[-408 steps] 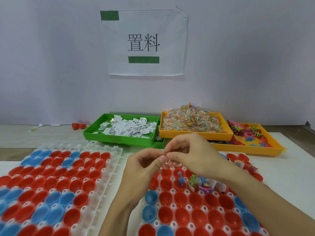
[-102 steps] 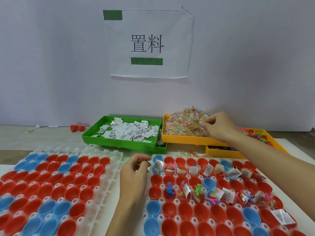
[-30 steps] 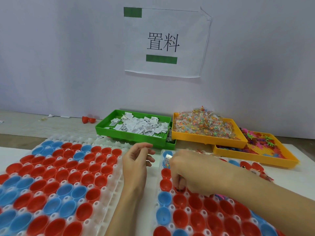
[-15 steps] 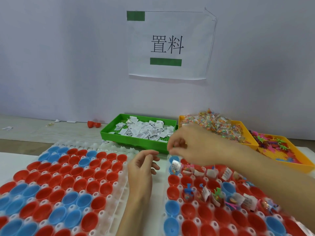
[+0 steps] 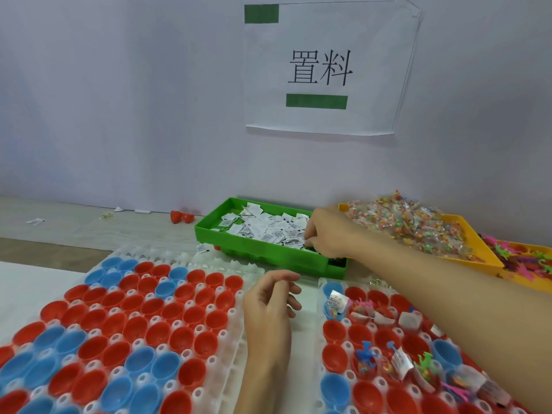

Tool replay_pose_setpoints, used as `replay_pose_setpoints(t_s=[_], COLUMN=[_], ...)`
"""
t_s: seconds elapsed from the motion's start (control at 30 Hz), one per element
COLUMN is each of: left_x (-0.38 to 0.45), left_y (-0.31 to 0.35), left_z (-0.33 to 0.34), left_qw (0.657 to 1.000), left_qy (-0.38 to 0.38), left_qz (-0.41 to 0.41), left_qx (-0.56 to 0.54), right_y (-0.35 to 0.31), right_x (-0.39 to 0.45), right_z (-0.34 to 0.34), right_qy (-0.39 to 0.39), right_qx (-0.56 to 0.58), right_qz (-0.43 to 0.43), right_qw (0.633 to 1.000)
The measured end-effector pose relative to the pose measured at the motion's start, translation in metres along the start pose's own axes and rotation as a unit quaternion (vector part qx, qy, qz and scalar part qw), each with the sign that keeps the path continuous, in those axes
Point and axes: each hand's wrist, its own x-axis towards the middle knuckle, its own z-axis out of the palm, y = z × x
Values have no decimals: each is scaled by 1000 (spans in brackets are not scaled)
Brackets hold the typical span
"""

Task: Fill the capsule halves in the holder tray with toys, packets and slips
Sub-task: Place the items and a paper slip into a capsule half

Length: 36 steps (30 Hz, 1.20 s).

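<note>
Your right hand (image 5: 324,234) reaches into the green tray (image 5: 263,252), fingers curled down among the white slips (image 5: 268,230); can't tell whether a slip is actually pinched. Your left hand (image 5: 268,306) hovers in front of the green tray, between the two holder trays, fingers loosely bent, holding nothing. The right holder tray (image 5: 324,324), in front of the green tray & to its right, carries red & blue capsule halves (image 5: 334,330), several already loaded w/ slips, toys, packets. The left holder tray (image 5: 230,339), in front & left, shows bare halves. Right of the green tray: a yellow tray (image 5: 466,240) heaped w/ packets (image 5: 409,222), then another w/ toys (image 5: 525,258).
</note>
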Motion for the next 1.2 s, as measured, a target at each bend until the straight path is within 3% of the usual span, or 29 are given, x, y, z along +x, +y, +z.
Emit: replay_pose_setpoints(t_s=[0.33,0.43,0.6,0.77,0.97,1.2], left_x=[-2,-1,-1,-2,-7,-11], left_y=[0,-2,-1,2,7,8], left_z=[1,2,6,7,8,8], left_qw=[1000,1000,998,993,976,962], left_qy=[-8,-14,-37,-86,-146,-204], left_qz=[7,7,-3,-4,-39,-55], left_qx=[4,-1,-52,-76,-158,-175], right_y=[3,2,-8,-17,-16,-4], right_x=[-18,-31,-69,-104,-129,-143], right_z=[-7,-16,-28,-33,-32,-38], right_qy=[101,123,40,-20,42,43], right_qx=[39,125,250,202,208,243], right_qz=[-23,-27,-65,-84,-62,-23], right_qw=[994,984,965,976,975,969])
